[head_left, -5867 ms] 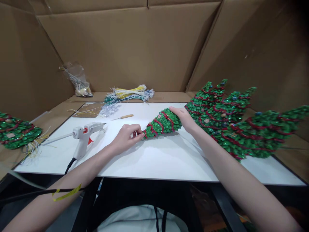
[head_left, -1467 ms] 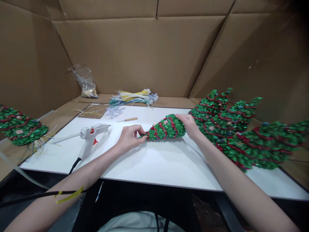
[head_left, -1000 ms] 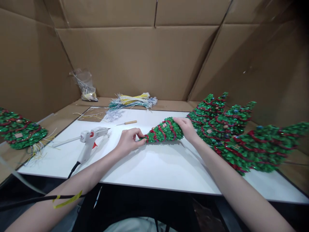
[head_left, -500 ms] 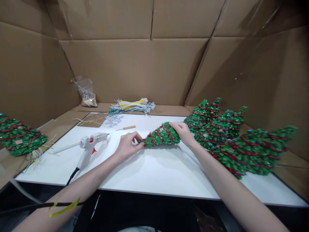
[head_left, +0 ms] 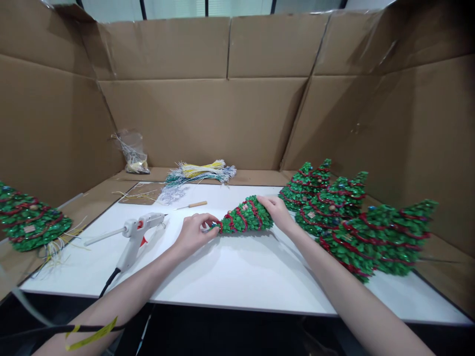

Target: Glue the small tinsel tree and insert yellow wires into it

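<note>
A small green cone tree [head_left: 245,218] wound with red bead garland lies on its side on the white board [head_left: 237,267], tip pointing left. My left hand [head_left: 193,233] pinches its narrow tip between thumb and fingers. My right hand [head_left: 273,212] grips its wide base from the right. Both forearms reach in from the bottom of the view.
A white glue gun [head_left: 135,235] with a black cord lies left of my left hand. A wooden-handled awl [head_left: 192,204] and bundles of coloured wires [head_left: 198,171] lie behind. Three finished trees [head_left: 336,210] lean at the right, another [head_left: 27,225] at the left. Cardboard walls surround the table.
The camera has tilted upward, so the scene sits lower and the cardboard wall's top edge shows. Both hands keep their hold on the tree, which has turned slightly.
</note>
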Demonstrator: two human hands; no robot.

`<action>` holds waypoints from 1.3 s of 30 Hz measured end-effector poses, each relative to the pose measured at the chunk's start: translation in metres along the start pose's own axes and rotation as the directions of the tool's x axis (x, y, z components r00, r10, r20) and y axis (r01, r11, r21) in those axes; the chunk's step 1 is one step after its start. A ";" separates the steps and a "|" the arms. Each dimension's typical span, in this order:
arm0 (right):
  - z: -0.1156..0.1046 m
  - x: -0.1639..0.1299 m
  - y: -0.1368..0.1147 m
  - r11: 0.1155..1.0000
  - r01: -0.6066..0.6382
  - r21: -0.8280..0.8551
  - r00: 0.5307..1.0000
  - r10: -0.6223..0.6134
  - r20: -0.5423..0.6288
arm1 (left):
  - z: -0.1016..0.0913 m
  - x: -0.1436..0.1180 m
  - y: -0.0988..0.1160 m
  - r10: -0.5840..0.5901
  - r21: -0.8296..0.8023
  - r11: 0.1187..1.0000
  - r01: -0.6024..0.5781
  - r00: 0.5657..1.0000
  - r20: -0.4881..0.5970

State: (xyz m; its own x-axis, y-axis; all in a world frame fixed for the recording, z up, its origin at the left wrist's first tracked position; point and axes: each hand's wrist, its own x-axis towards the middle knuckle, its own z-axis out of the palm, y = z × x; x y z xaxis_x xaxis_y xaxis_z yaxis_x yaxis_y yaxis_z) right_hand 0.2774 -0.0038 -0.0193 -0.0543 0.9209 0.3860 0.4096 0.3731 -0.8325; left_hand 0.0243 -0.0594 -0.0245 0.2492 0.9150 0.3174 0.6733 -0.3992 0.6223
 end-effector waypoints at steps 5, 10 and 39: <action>0.000 0.000 0.000 1.000 0.010 0.000 1.000 -0.010 -0.002 | 0.002 0.002 -0.005 -0.002 -0.029 1.000 0.002 1.000 -0.003; 0.000 0.001 0.003 1.000 0.012 0.006 1.000 -0.012 0.012 | 0.003 0.002 -0.009 0.009 -0.045 0.999 -0.009 1.000 0.007; 0.000 0.000 0.000 1.000 -0.016 -0.003 1.000 0.016 -0.016 | 0.003 0.001 -0.010 0.019 -0.089 0.996 -0.018 1.000 0.011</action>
State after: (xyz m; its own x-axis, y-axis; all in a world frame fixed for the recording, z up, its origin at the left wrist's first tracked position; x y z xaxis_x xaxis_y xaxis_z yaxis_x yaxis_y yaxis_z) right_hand 0.2770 -0.0041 -0.0196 -0.0330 0.9247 0.3793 0.4129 0.3582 -0.8374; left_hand 0.0199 -0.0542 -0.0332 0.2699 0.9079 0.3208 0.6041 -0.4191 0.6777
